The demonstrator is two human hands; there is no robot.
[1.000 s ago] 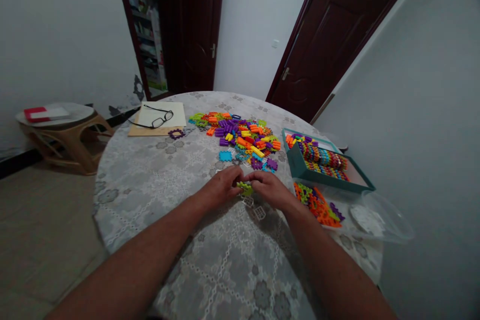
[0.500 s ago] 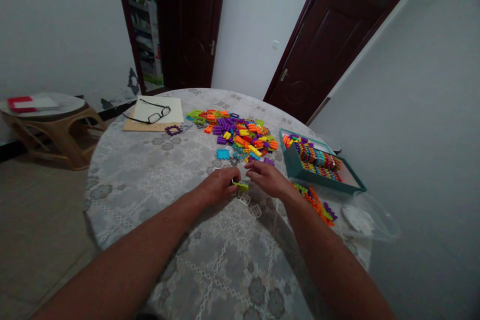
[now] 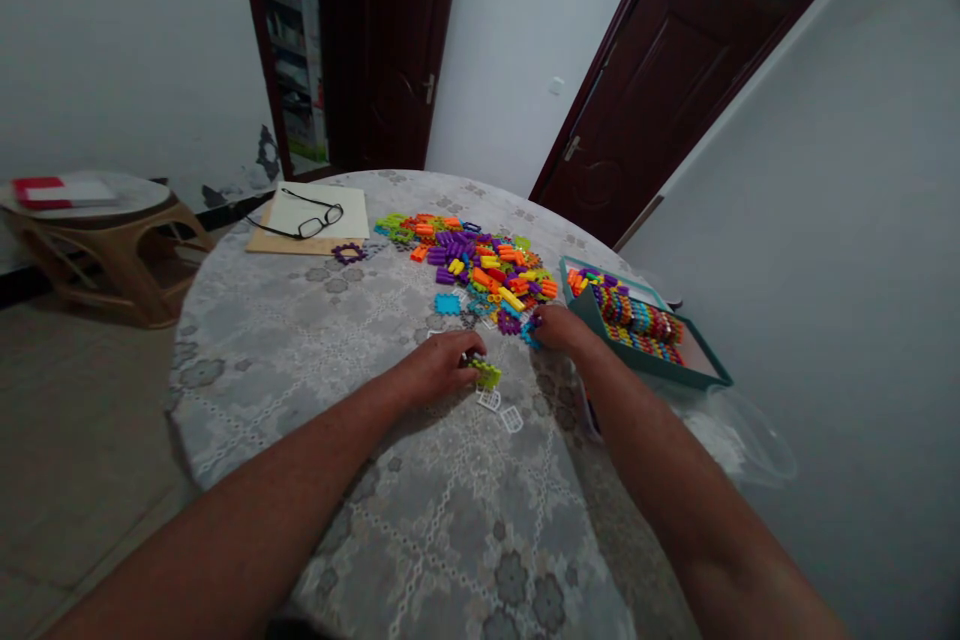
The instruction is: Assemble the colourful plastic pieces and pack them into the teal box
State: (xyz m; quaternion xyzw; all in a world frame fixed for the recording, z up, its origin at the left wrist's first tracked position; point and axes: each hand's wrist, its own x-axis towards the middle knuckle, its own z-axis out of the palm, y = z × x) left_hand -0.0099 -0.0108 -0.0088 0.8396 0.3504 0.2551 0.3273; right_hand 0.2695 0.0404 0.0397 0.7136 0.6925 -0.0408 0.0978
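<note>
My left hand (image 3: 444, 364) is closed on a lime-green interlocking toy piece (image 3: 487, 374) with a notched edge, held just over the tablecloth. Two white window-shaped pieces (image 3: 511, 419) lie close by it. My right hand (image 3: 561, 328) is at the near right edge of a heap of coloured building pieces (image 3: 487, 265). Its fingers are closed at a blue notched piece (image 3: 529, 332); the fingertips are partly hidden. Beside that lies a purple piece (image 3: 508, 322). A flat light-blue square piece (image 3: 448, 304) sits at the near side of the heap.
A teal box (image 3: 645, 355) of sorted pieces stands at the right, with a clear plastic bag (image 3: 750, 445) nearer me. Eyeglasses (image 3: 311, 225) rest on papers (image 3: 352, 210) at the back left of the round table (image 3: 247, 350). A stool (image 3: 142, 265) stands further left.
My right hand has moved away from the left, right and forward to the heap's edge, reaching a blue piece. My left hand stays almost in place, still holding the green piece.
</note>
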